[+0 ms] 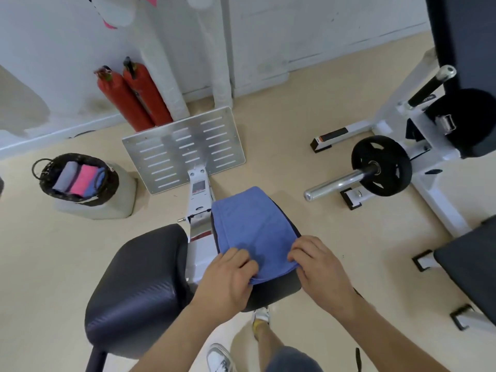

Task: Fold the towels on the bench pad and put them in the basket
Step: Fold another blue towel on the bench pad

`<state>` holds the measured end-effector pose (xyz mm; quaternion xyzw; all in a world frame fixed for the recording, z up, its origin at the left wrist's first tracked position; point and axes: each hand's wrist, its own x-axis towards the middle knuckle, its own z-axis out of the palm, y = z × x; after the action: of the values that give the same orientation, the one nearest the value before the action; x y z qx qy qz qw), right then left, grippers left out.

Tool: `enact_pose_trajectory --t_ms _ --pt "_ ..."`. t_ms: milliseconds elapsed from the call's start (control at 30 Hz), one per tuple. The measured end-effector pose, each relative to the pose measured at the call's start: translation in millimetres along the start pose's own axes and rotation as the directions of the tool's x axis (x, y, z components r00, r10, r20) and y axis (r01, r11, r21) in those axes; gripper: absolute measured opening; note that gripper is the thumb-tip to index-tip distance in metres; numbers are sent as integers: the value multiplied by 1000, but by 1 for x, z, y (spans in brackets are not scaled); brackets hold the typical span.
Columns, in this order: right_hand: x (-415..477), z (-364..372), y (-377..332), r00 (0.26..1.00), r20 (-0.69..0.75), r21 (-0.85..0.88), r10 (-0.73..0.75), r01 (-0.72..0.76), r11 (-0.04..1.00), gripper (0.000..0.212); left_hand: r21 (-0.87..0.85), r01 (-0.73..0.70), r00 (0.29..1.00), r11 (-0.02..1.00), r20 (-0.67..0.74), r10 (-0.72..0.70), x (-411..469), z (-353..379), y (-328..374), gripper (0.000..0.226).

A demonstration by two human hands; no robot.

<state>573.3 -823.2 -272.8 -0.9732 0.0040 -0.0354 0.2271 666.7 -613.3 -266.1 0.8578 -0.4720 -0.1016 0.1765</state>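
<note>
Centre of frame: blue towel [255, 232] lies spread flat on a black bench pad [276, 291], covering most of its top; the pad's near end shows bare below the towel's lower edge

Left hand [228, 277], lower centre: fingers curled, pinching the towel's near left corner, cloth bunched under the fingertips

Right hand [319, 264], just right of it: fingers bent down over the near right corner, gripping the edge there

Left of frame, well apart from the pad: dark wicker basket [112, 181] sits on a pale block [120, 205] on the floor. Inside, side by side: grey towel [65, 175], pink towel [84, 178], a blue one [98, 181], all folded

Lower left: second black pad [139, 285]. Upper centre: slotted metal footplate [185, 149], two red extinguishers [134, 100] behind it. Right: weight plate [381, 165] on a bar
</note>
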Motion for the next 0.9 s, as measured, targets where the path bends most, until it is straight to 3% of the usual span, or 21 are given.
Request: enact_pose_trajectory --t_ms 167,333,500,733,800,900 --pt "-18 11 1 998 18 -127 -52 54 990 27 39 -17 998 999 -63 19 -10 9 7 10" --pt "-21 5 1 975 81 -247 -207 220 944 19 -36 -46 996 998 -73 43 -23 20 10 17" --pt "-10 4 9 905 287 -367 -313 406 837 54 -49 -38 999 998 4 38 -29 20 11 25" --pt "-23 -3 15 863 384 -307 -327 453 837 57 14 -93 996 996 -7 93 -39 23 24 31" --pt "-31 -7 13 845 422 -273 -329 464 843 55 -10 -78 996 997 40 79 -44 25 34 32" --pt "-40 -13 14 837 445 -204 -319 442 874 53 -82 52 983 995 182 -36 -48 23 46 24"
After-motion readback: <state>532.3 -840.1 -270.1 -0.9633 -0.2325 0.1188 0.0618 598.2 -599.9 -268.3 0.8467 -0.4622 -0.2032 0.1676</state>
